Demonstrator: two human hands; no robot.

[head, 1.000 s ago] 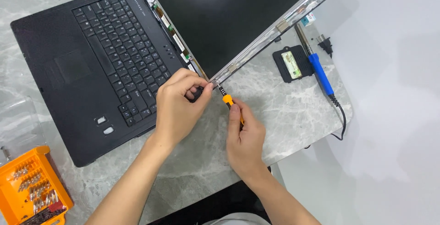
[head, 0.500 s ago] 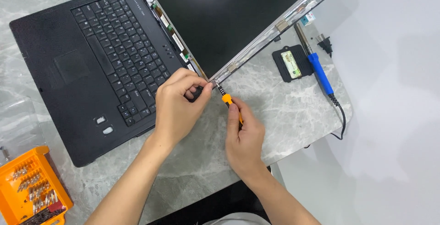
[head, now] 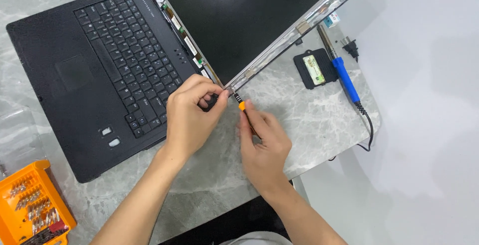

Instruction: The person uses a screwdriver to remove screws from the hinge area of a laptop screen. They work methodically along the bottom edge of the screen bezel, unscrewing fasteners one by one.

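A black laptop [head: 95, 80] lies opened flat on a grey marble table [head: 309, 120], its screen [head: 239, 15] stripped of its bezel so the metal frame shows. My left hand [head: 189, 120] pinches the lower corner of the screen frame near the hinge. My right hand [head: 262, 142] grips a small screwdriver with an orange collar [head: 241, 106], its tip at that same corner, right beside my left fingers.
A blue-handled soldering iron [head: 342, 70] with a black cord lies right of the screen, next to a small black rectangular module [head: 314, 69]. An orange screwdriver bit case [head: 32, 205] stands open at the table's lower left. The table's right edge runs beside the cord.
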